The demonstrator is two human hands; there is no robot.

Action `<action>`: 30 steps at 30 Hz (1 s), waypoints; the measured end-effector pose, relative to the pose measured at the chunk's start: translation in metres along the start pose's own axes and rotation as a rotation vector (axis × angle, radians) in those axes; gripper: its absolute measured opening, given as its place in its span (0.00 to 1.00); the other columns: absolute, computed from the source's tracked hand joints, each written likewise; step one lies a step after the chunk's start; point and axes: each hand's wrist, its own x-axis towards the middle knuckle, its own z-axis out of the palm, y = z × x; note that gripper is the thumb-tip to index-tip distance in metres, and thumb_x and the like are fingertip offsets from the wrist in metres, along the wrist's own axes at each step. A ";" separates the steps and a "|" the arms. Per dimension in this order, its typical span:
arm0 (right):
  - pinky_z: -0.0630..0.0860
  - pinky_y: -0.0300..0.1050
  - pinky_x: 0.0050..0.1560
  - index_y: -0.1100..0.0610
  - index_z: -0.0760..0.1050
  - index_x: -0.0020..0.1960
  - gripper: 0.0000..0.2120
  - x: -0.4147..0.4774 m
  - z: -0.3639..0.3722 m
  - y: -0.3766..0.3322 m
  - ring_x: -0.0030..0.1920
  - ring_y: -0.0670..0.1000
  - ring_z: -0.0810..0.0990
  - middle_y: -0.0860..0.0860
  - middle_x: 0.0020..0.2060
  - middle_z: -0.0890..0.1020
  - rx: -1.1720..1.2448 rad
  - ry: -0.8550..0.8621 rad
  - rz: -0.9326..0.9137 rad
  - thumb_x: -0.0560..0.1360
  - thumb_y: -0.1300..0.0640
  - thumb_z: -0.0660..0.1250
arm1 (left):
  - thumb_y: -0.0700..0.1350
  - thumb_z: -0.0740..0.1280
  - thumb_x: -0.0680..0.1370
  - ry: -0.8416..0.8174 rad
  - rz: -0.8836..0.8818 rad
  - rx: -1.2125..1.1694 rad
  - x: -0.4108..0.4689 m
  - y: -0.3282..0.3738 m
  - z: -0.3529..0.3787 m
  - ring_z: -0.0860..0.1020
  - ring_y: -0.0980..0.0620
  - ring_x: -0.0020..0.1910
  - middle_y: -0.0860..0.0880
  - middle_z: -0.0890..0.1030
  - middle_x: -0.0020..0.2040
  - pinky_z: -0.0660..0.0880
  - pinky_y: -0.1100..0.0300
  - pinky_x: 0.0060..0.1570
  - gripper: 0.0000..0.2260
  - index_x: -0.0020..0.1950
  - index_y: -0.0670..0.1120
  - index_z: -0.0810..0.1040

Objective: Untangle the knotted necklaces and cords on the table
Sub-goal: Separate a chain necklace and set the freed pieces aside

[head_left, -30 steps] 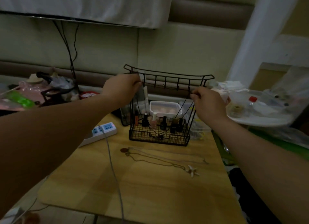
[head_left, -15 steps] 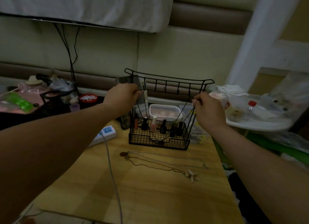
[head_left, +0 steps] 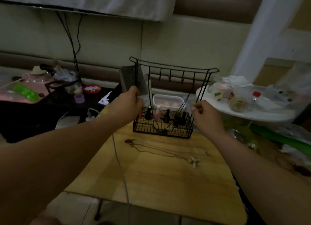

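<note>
Hands first: our left hand (head_left: pixel 127 105) is curled at the left post of the black wire rack (head_left: pixel 181 132), and our right hand (head_left: pixel 206 115) is curled, thumb on forefinger, just beside the right post; in this dim light we cannot tell whether either pinches anything. Black cord (head_left: pixel 149 93) hangs inside the rack down among small bottles (head_left: pixel 166 113). Thin necklaces (head_left: pixel 159 152) lie stretched on the wooden table (head_left: pixel 159 182) near the rack, apart from both hands

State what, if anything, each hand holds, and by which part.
Cannot be told. On the wire rack, the left hand curls at the left upright, the right hand at the right upright; either may pinch a cord.
</note>
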 end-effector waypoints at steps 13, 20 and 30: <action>0.75 0.48 0.58 0.48 0.79 0.62 0.12 -0.085 0.024 0.035 0.60 0.51 0.75 0.48 0.56 0.77 -0.399 -0.478 -0.107 0.80 0.50 0.69 | 0.52 0.69 0.81 -0.601 0.204 0.199 -0.087 0.047 0.073 0.76 0.50 0.54 0.52 0.76 0.57 0.79 0.49 0.52 0.11 0.62 0.54 0.77; 0.75 0.50 0.58 0.47 0.79 0.60 0.10 -0.089 0.040 0.010 0.58 0.52 0.75 0.48 0.54 0.78 -0.400 -0.482 -0.274 0.79 0.51 0.68 | 0.49 0.63 0.84 -0.648 0.224 0.377 -0.093 0.033 0.073 0.75 0.50 0.50 0.50 0.75 0.54 0.76 0.52 0.48 0.04 0.56 0.52 0.76; 0.75 0.52 0.54 0.49 0.79 0.52 0.06 -0.100 0.068 -0.015 0.52 0.52 0.76 0.48 0.48 0.77 -0.240 -0.610 -0.239 0.80 0.47 0.68 | 0.48 0.59 0.86 -0.596 0.080 -0.059 -0.104 0.033 0.068 0.77 0.48 0.46 0.50 0.77 0.46 0.74 0.50 0.45 0.04 0.53 0.50 0.69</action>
